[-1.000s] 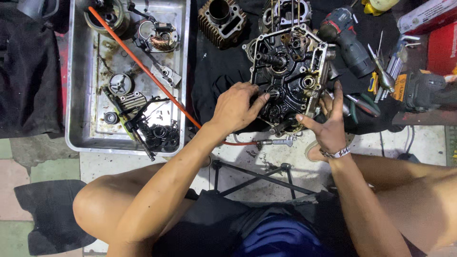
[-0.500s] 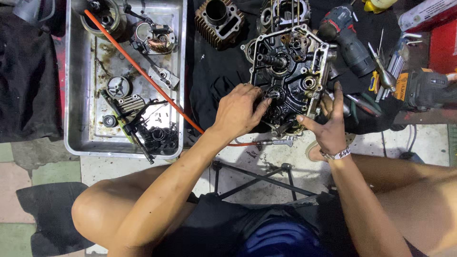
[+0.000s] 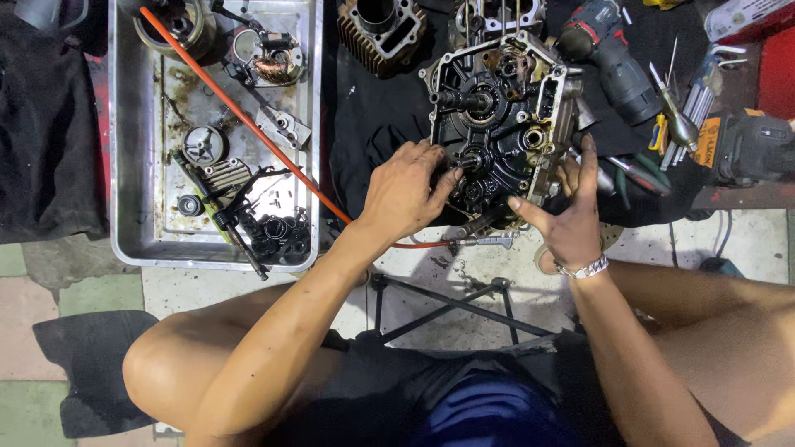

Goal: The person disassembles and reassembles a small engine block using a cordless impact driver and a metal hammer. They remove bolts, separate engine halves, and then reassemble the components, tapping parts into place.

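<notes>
A black, oily engine crankcase (image 3: 501, 108) with shafts and gears lies open on a dark cloth in front of me. My left hand (image 3: 406, 192) rests on its near left edge, fingertips on a small part by a gear inside the case. My right hand (image 3: 567, 217), with a metal wristwatch, holds the near right side of the case, thumb and forefinger spread along its rim. Whether my left fingers pinch anything is hidden.
A metal tray (image 3: 124, 165) at left holds engine parts, a stator coil and an orange hose (image 3: 240, 116). A cylinder block (image 3: 381, 25) lies beyond the case. A cordless drill (image 3: 609, 58), screwdrivers and a second power tool (image 3: 749, 145) lie right. A black stand frame (image 3: 447, 306) sits near my knees.
My left hand has shifted slightly over the case's near left edge, fingers reaching in toward the gear. My right hand keeps its hold on the right side.
</notes>
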